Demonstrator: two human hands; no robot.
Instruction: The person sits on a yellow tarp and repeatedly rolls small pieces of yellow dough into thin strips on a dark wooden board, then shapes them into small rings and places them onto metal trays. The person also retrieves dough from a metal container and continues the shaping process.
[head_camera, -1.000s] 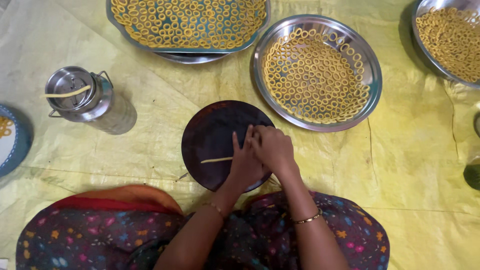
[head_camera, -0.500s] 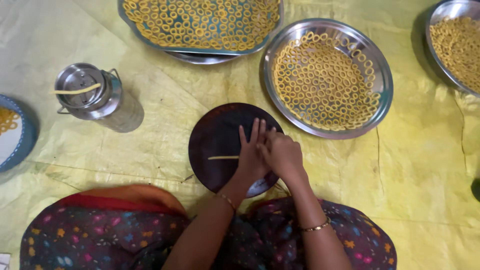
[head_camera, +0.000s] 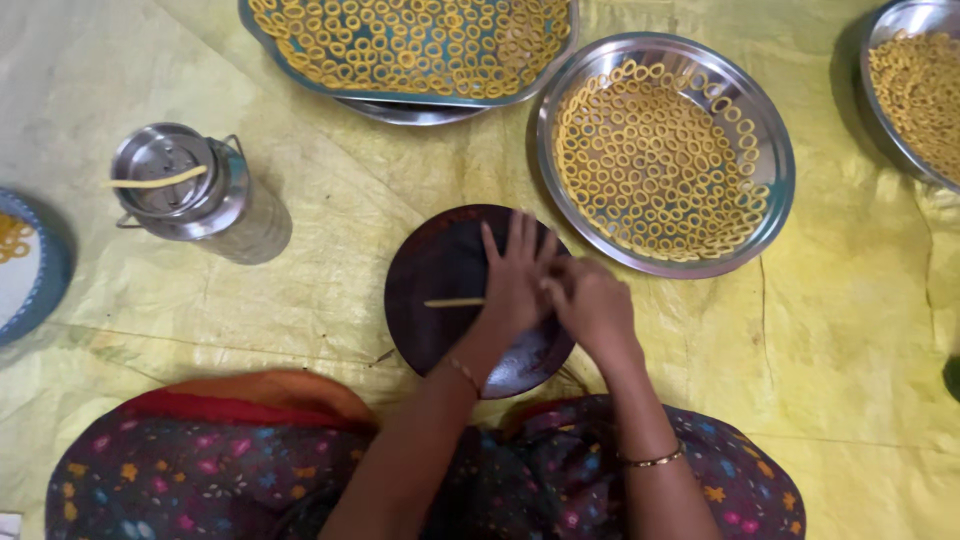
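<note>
I have both hands on the dark round plate, working a thin dough strand.

My left hand lies flat with fingers spread on one end of the strand; my right hand is curled beside it, touching it, though I cannot tell what it grips. The plate sits on a yellow sheet. Beyond it, a steel dish holds dough rings; to the left stands a steel can.

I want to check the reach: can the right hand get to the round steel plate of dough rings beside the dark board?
Probably yes. The right hand is at the dark board's edge, the steel plate lies just beyond, and nothing stands between them.
</note>
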